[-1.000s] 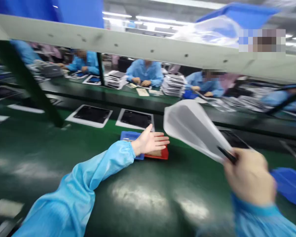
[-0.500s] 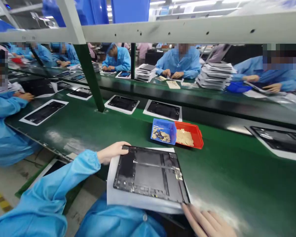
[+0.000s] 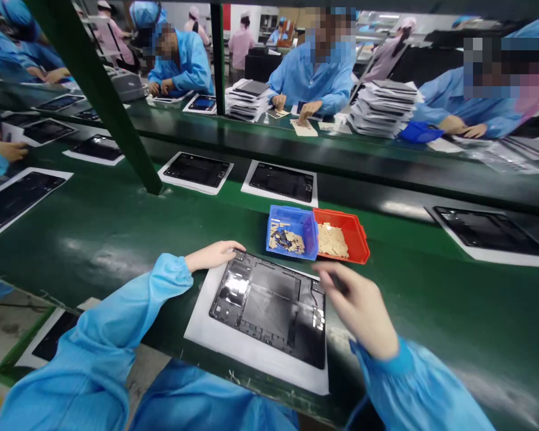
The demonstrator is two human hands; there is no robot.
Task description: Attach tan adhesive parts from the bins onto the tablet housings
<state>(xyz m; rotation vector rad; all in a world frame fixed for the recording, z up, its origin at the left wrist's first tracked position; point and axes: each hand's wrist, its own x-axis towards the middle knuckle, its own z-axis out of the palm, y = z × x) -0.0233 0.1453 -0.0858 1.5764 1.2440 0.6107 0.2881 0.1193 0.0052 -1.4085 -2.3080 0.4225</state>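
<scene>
Black tablet shell (image 3: 263, 317) lies on white paper (image 3: 247, 353) near the green table's (image 3: 449, 317) front edge. Your left hand (image 3: 211, 256) touches its far left corner, grip unclear; your right hand (image 3: 362, 308) curls by the far right corner, near the red bin (image 3: 354, 230), and I cannot tell whether it grips anything.

The sole view looks forward and down from the wearer's head, close above the left hand (image 3: 212, 256) and right hand (image 3: 363, 308), across the green workbench (image 3: 130, 239)
</scene>
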